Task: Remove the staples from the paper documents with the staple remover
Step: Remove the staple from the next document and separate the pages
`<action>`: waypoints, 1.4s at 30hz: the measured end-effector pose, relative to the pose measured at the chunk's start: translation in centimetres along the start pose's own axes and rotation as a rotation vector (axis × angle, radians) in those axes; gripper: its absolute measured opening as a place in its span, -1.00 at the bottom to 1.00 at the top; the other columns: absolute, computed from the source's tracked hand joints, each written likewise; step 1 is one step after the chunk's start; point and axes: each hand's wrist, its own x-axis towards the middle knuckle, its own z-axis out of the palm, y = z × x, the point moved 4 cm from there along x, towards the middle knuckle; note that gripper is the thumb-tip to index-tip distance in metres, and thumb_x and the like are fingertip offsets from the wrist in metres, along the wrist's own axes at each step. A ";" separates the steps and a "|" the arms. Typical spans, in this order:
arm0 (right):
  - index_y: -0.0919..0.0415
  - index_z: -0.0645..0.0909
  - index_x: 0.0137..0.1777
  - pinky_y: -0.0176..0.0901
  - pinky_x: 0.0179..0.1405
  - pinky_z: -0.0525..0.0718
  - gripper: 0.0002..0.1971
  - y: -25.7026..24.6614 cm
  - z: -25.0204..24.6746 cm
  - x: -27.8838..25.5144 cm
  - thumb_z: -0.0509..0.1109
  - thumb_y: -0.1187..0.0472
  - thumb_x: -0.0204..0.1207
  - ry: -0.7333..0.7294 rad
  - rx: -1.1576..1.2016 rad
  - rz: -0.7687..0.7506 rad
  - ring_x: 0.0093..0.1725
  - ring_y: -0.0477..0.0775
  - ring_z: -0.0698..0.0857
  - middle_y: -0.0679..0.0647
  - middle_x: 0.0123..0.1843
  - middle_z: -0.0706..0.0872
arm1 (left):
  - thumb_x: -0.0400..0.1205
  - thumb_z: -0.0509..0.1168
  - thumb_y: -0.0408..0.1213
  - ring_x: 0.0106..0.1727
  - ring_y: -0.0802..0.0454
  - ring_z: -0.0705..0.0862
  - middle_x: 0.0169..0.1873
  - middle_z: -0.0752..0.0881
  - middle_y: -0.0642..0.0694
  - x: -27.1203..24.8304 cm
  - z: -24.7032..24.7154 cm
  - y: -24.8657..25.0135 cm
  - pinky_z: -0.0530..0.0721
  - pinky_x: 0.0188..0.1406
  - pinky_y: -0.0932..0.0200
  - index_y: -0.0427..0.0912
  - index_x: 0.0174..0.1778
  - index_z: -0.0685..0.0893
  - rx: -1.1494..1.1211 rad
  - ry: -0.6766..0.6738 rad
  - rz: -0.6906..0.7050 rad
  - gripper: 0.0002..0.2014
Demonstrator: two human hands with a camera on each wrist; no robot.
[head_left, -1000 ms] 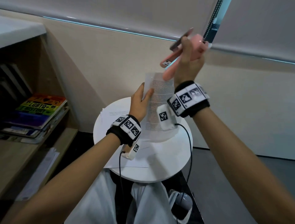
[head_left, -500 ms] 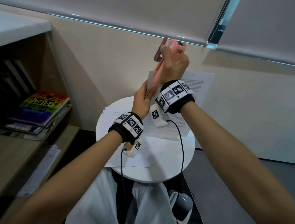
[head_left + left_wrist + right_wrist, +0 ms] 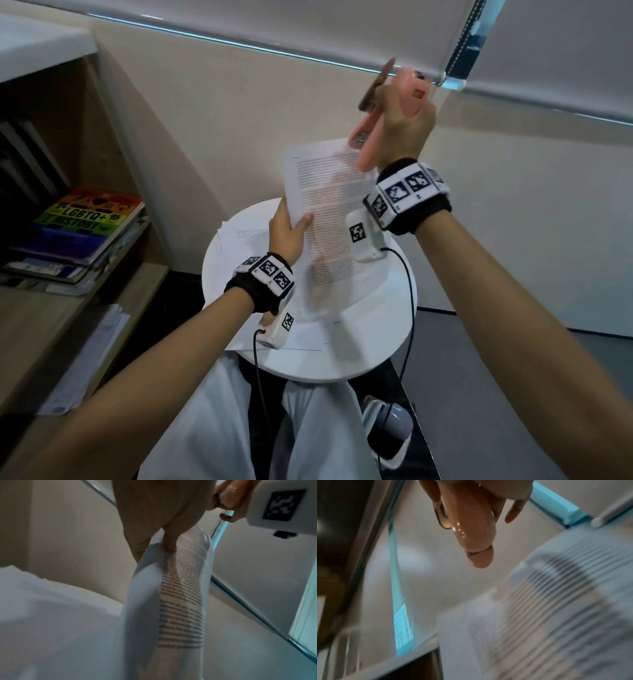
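Note:
My right hand (image 3: 397, 109) is raised above the round white table (image 3: 376, 359) and grips a pink staple remover (image 3: 371, 140), nose pointing down at the top right corner of a printed document (image 3: 329, 198). In the right wrist view the pink staple remover (image 3: 471, 527) sticks out from my fingers (image 3: 513, 511), beside the blurred document (image 3: 573, 601). My left hand (image 3: 294, 224) pinches the document's left edge, thumb on the front. In the left wrist view the document (image 3: 185, 588) curves up from my left hand (image 3: 154, 524). I see no staple.
More white sheets (image 3: 246, 236) lie on the table under the held document. A wooden shelf at the left holds a stack of books (image 3: 92, 219), with loose papers (image 3: 85, 359) lower down. A wall and window blind stand close behind the table.
The document has swung from edge-on to facing me. My right hand with the staple remover has moved right, and my left hand has dropped slightly left.

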 end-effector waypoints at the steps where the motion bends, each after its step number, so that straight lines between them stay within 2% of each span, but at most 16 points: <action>1: 0.27 0.61 -0.29 -0.14 -0.42 0.69 -0.91 1.0 -1.5 0.7 0.39 0.27 0.21 0.029 -0.013 0.032 -0.45 0.05 0.68 0.06 -0.43 0.69 | 0.66 0.24 -0.45 0.19 0.06 0.57 0.24 0.62 -0.14 0.1 -0.2 -0.3 0.55 0.04 0.45 -0.35 0.42 0.42 0.006 0.021 -0.031 -0.61; 4: 0.15 0.57 -0.02 0.27 -0.11 0.75 -0.54 6.7 -7.3 1.9 0.52 -0.07 0.13 -0.020 -0.235 0.312 -0.20 0.34 0.76 0.27 -0.12 0.73 | 0.69 0.17 -0.50 0.34 -0.06 0.55 0.37 0.56 -0.24 0.8 -0.2 -1.4 0.46 0.21 0.31 -0.35 0.46 0.35 0.020 0.029 -0.123 -0.60; 5: 0.15 0.63 -0.01 0.31 -0.05 0.73 -0.47 8.8 -9.1 1.6 0.51 -0.15 0.08 -0.075 -0.324 0.403 -0.19 0.35 0.76 0.31 -0.10 0.74 | 0.68 0.17 -0.50 0.39 -0.11 0.53 0.39 0.55 -0.25 1.0 0.1 -1.6 0.45 0.31 0.23 -0.35 0.48 0.34 0.019 0.002 -0.139 -0.59; 7: 0.28 0.69 -0.25 0.01 -0.22 0.71 -0.67 11.1 -11.3 -0.8 0.38 -0.01 0.17 -0.236 -0.346 0.495 -0.38 0.23 0.72 0.28 -0.32 0.75 | 0.67 0.19 -0.51 0.41 -0.16 0.52 0.40 0.54 -0.27 1.2 1.2 -1.8 0.45 0.46 0.00 -0.35 0.49 0.34 -0.012 -0.087 -0.164 -0.56; 9: 0.31 0.60 -0.41 -0.14 -0.40 0.61 -0.77 12.1 -12.7 -3.7 0.24 0.14 0.21 -0.331 -0.269 0.585 -0.50 0.13 0.63 0.14 -0.51 0.69 | 0.67 0.20 -0.50 0.36 -0.11 0.55 0.40 0.54 -0.28 1.2 2.6 -1.7 0.50 0.41 -0.08 -0.35 0.50 0.34 -0.034 -0.198 -0.183 -0.55; 11: 0.30 0.55 -0.34 -0.19 -0.37 0.60 -0.82 13.5 -14.4 -5.7 0.21 0.19 0.19 -0.352 -0.135 0.702 -0.46 0.05 0.63 0.08 -0.49 0.67 | 0.68 0.20 -0.47 0.27 -0.06 0.57 0.37 0.57 -0.28 0.9 4.0 -1.9 0.58 0.20 -0.07 -0.32 0.51 0.34 -0.077 -0.308 -0.232 -0.55; 15: 0.31 0.63 -0.29 -0.14 -0.31 0.62 -0.66 16.2 -17.5 -7.2 0.48 0.10 -0.02 -0.367 0.040 0.946 -0.40 0.15 0.68 0.17 -0.39 0.68 | 0.69 0.22 -0.42 0.25 -0.17 0.62 0.35 0.60 -0.26 0.3 6.0 -3.9 0.65 -0.03 0.05 -0.24 0.52 0.37 -0.115 -0.476 -0.381 -0.55; 17: 0.30 0.63 -0.29 -0.13 -0.34 0.59 -0.54 17.1 -18.7 -7.6 0.56 0.03 -0.16 -0.343 0.064 0.973 -0.42 0.15 0.66 0.16 -0.38 0.67 | 0.65 0.28 -0.40 0.33 -0.18 0.59 0.37 0.58 -0.27 0.1 6.2 -4.7 0.52 0.04 0.21 -0.33 0.47 0.40 0.097 -0.436 -0.303 -0.55; 20: 0.27 0.67 -0.16 -0.19 -0.39 0.59 -0.78 18.2 -20.0 -7.6 0.43 0.15 0.26 -0.229 -0.071 0.998 -0.35 0.09 0.66 0.08 -0.33 0.73 | 0.57 0.38 -0.45 0.16 -0.13 0.64 0.24 0.64 -0.31 -0.5 5.8 -6.4 0.48 -0.10 0.32 -0.42 0.30 0.47 0.259 -0.264 -0.251 -0.60; 22: 0.34 0.69 -0.05 -0.22 -0.47 0.65 -0.85 19.4 -21.2 -7.4 0.33 0.30 0.48 -0.177 -0.270 0.983 -0.38 0.08 0.71 0.15 -0.28 0.75 | 0.52 0.43 -0.43 0.07 -0.09 0.62 0.24 0.63 -0.32 -0.9 5.3 -8.0 0.53 -0.09 0.21 -0.38 0.27 0.45 0.236 -0.232 -0.320 -0.56; 24: 0.37 0.68 -0.03 -0.21 -0.47 0.62 -0.85 20.6 -22.1 -7.2 0.36 0.31 0.48 -0.172 -0.499 0.994 -0.43 0.13 0.65 0.24 -0.27 0.69 | 0.49 0.49 -0.31 0.25 -0.16 0.54 0.31 0.55 -0.25 -1.2 3.8 -9.1 0.53 0.13 0.09 -0.30 0.35 0.41 0.347 -0.206 -0.370 -0.44; 27: 0.34 0.60 -0.28 -0.27 -0.47 0.50 -0.89 22.3 -22.7 -6.4 0.37 0.33 0.45 -0.225 -0.725 0.994 -0.46 0.10 0.54 0.28 -0.29 0.62 | 0.37 0.55 -0.05 0.49 -0.25 0.24 0.43 0.32 -0.21 -1.4 -1.8 -10.3 0.32 0.39 -0.18 -0.22 0.47 0.30 0.808 -0.053 -0.479 -0.17; 31: 0.35 0.59 -0.39 -0.31 -0.54 0.48 -0.75 23.8 -22.7 -5.1 0.42 0.26 0.49 -0.260 -0.854 0.957 -0.45 0.13 0.54 0.16 -0.52 0.63 | 0.15 0.59 0.24 0.54 -0.27 0.15 0.49 0.17 -0.30 -2.7 -8.3 -11.5 0.31 0.40 -0.29 -0.37 0.48 0.18 1.077 0.047 -0.680 0.18; 35: 0.33 0.60 -0.45 -0.23 -0.45 0.45 -0.71 25.2 -21.7 -4.5 0.44 0.21 0.46 -0.350 -1.018 0.953 -0.44 0.11 0.56 0.18 -0.46 0.63 | 0.11 0.59 0.27 0.52 -0.28 0.18 0.46 0.18 -0.31 -2.6 -9.3 -11.9 0.41 0.30 -0.29 -0.38 0.49 0.16 1.120 -0.013 -0.749 0.23; 39: 0.33 0.62 -0.44 -0.22 -0.39 0.51 -0.74 26.5 -20.0 -4.8 0.48 0.24 0.42 -0.378 -1.033 0.927 -0.44 0.12 0.58 0.20 -0.45 0.64 | 0.28 0.57 0.16 0.51 -0.31 0.35 0.52 0.29 -0.32 -2.2 -9.7 -11.9 0.36 0.37 -0.32 -0.33 0.61 -0.07 1.037 -0.083 -0.764 0.23; 42: 0.37 0.65 -0.32 -0.21 -0.39 0.51 -0.78 26.6 -18.9 -4.8 0.48 0.21 0.43 -0.400 -1.061 0.912 -0.42 0.12 0.58 0.26 -0.36 0.66 | 0.35 0.60 -0.12 0.39 -0.41 0.48 0.42 0.45 -0.39 -1.8 -11.8 -12.3 0.52 0.29 -0.28 -0.35 0.52 0.15 0.871 -0.018 -0.670 -0.02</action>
